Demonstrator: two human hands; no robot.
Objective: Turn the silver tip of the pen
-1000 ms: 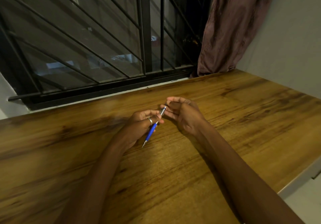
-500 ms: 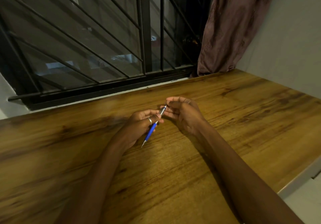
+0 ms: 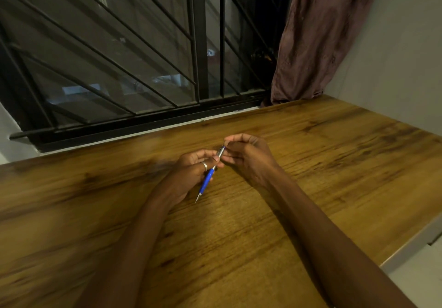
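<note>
Left part of the wooden table (image 3: 71, 212) is smeared with motion blur, grain hard to read there; both forearms are cut off by the bottom edge. Left hand (image 3: 191, 176) has a ring (image 3: 205, 165) on one finger, and its fingers curl round the middle of a mechanical pencil (image 3: 208, 178), hiding part of the barrel. Pencil: blue barrel, silver metal tip pointing down toward the person, silver upper section angled up to the right, held above the table between the two hands. Right hand (image 3: 248, 157) pinches the pencil's top end with thumb and fingertips; the cap end is covered, can't tell what is under the fingers. Other right fingers curled in. Behind: dark window with black bars (image 3: 198, 44), outside barely readable; brownish curtain (image 3: 318, 40) at right, top cut off, hanging down to the table's far edge.
</note>
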